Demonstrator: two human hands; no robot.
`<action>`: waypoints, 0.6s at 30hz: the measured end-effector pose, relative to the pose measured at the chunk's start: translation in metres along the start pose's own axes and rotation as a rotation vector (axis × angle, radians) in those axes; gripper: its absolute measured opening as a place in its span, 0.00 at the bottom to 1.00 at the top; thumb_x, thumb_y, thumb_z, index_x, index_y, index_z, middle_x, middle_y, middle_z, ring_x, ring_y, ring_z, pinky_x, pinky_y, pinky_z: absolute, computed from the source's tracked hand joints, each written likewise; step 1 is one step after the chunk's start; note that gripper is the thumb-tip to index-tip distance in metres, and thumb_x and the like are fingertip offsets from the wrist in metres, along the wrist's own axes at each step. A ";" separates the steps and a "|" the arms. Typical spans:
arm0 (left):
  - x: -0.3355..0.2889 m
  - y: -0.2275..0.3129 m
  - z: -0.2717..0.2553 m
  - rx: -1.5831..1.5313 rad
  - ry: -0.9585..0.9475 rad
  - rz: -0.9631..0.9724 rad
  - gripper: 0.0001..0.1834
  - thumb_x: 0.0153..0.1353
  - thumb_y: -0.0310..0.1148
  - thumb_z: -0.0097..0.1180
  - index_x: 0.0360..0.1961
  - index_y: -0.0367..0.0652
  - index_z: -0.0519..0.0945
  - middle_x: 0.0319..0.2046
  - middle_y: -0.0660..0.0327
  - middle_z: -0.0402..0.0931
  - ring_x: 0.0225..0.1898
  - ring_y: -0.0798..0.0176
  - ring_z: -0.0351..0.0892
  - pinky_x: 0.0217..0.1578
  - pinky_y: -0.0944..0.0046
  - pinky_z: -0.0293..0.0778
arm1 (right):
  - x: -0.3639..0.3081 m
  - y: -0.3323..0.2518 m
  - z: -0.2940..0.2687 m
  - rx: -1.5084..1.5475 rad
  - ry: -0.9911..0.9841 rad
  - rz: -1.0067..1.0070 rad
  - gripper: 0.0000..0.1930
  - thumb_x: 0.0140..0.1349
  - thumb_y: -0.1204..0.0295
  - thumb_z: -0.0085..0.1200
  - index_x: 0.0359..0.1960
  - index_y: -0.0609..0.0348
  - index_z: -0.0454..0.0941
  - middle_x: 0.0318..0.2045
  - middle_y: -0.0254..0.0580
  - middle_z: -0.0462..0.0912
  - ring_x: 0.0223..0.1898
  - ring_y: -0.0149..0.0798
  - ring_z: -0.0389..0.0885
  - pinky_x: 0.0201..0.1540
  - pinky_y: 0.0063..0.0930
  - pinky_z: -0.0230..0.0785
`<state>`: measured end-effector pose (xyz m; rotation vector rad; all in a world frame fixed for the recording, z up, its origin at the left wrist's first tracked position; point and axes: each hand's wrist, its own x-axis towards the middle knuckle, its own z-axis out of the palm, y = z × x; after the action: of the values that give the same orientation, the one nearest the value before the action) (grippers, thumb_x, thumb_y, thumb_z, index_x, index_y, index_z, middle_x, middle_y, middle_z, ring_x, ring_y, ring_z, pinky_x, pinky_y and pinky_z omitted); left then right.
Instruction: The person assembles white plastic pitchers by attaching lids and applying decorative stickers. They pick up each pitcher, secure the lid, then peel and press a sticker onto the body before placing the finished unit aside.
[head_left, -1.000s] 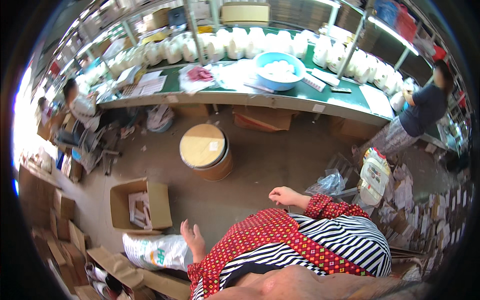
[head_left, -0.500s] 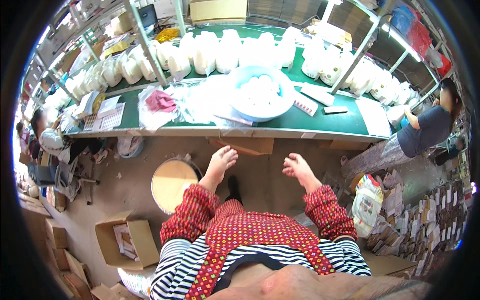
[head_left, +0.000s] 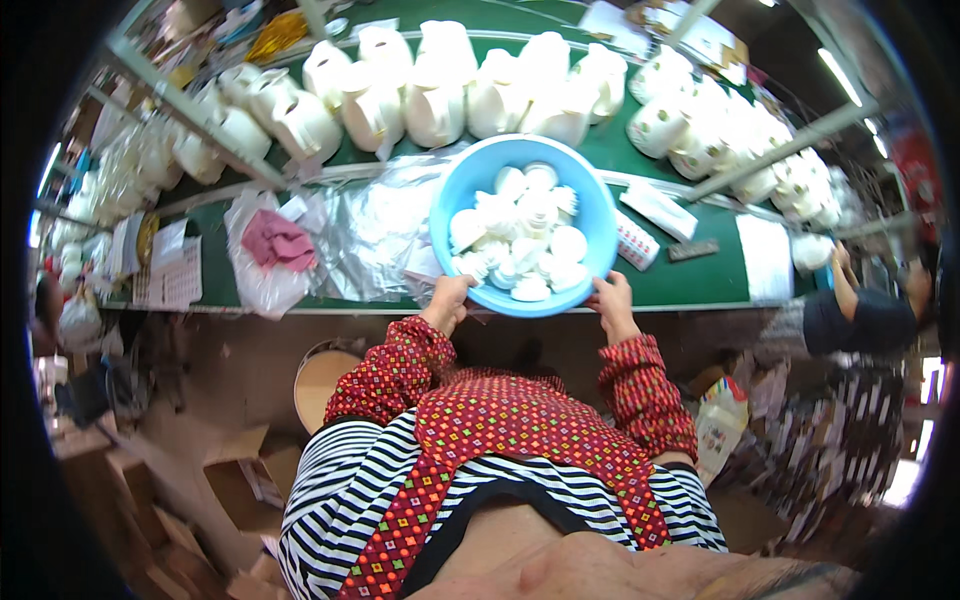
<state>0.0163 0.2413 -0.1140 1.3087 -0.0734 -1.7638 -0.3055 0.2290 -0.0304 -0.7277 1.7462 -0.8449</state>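
A round light-blue basin stands at the front edge of the green workbench, full of white, ridged, cap-like plastic parts. At its near left rim is my left hand, with the fingers closed on the edge. My right hand grips the near right rim the same way, thumb towards the top. The fingertips under the rim are hidden. Both sleeves have red patterned covers.
White plastic jugs stand in rows behind the basin. Left lie clear plastic bags and a pink cloth; right, a white box and a dark bar. A person works at far right. A round stool stands below.
My hands have moved forward from open air in front of the bench to the basin and taken hold of its rim. The view has shifted closer to the bench.
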 end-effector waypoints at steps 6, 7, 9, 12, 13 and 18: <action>-0.076 0.045 -0.039 -0.070 0.079 0.108 0.23 0.53 0.19 0.62 0.52 0.27 0.80 0.42 0.53 0.84 0.42 0.54 0.85 0.49 0.56 0.81 | -0.067 -0.047 -0.001 0.059 -0.414 -0.192 0.15 0.75 0.71 0.53 0.59 0.63 0.69 0.45 0.44 0.84 0.37 0.34 0.86 0.39 0.26 0.81; -0.087 0.052 -0.048 -0.083 0.084 0.202 0.22 0.54 0.20 0.61 0.52 0.27 0.80 0.42 0.53 0.84 0.42 0.53 0.85 0.49 0.55 0.81 | -0.068 -0.056 -0.003 0.067 -0.531 -0.175 0.16 0.76 0.70 0.52 0.60 0.63 0.69 0.46 0.45 0.84 0.37 0.34 0.86 0.40 0.26 0.81; -0.103 0.061 -0.083 -0.089 0.167 0.183 0.27 0.56 0.20 0.56 0.60 0.29 0.74 0.52 0.50 0.82 0.51 0.46 0.83 0.59 0.46 0.79 | -0.061 -0.069 -0.011 0.031 -0.630 -0.115 0.18 0.78 0.67 0.50 0.63 0.64 0.68 0.49 0.47 0.83 0.37 0.33 0.86 0.42 0.26 0.80; -0.128 0.060 -0.125 -0.303 0.254 0.246 0.31 0.56 0.21 0.56 0.64 0.32 0.72 0.58 0.49 0.79 0.57 0.44 0.80 0.63 0.42 0.76 | -0.021 -0.060 -0.030 -0.081 -0.624 -0.124 0.15 0.76 0.67 0.53 0.57 0.64 0.74 0.46 0.45 0.84 0.35 0.31 0.85 0.41 0.24 0.79; -0.134 0.064 -0.135 -0.344 0.274 0.259 0.32 0.56 0.21 0.55 0.66 0.34 0.71 0.59 0.49 0.78 0.59 0.44 0.79 0.63 0.40 0.76 | -0.007 -0.057 -0.036 -0.140 -0.594 -0.098 0.15 0.75 0.67 0.55 0.55 0.65 0.76 0.43 0.43 0.84 0.34 0.31 0.84 0.41 0.25 0.79; -0.108 0.066 -0.202 -0.517 0.633 0.351 0.31 0.57 0.19 0.54 0.65 0.39 0.71 0.60 0.49 0.77 0.61 0.42 0.77 0.60 0.38 0.79 | 0.058 -0.019 -0.071 -0.349 -0.496 -0.140 0.12 0.71 0.68 0.59 0.47 0.64 0.81 0.36 0.40 0.86 0.32 0.31 0.85 0.35 0.26 0.79</action>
<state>0.2184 0.3654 -0.0888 1.3034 0.4521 -0.9297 -0.3891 0.1863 -0.0292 -1.1914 1.4116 -0.3983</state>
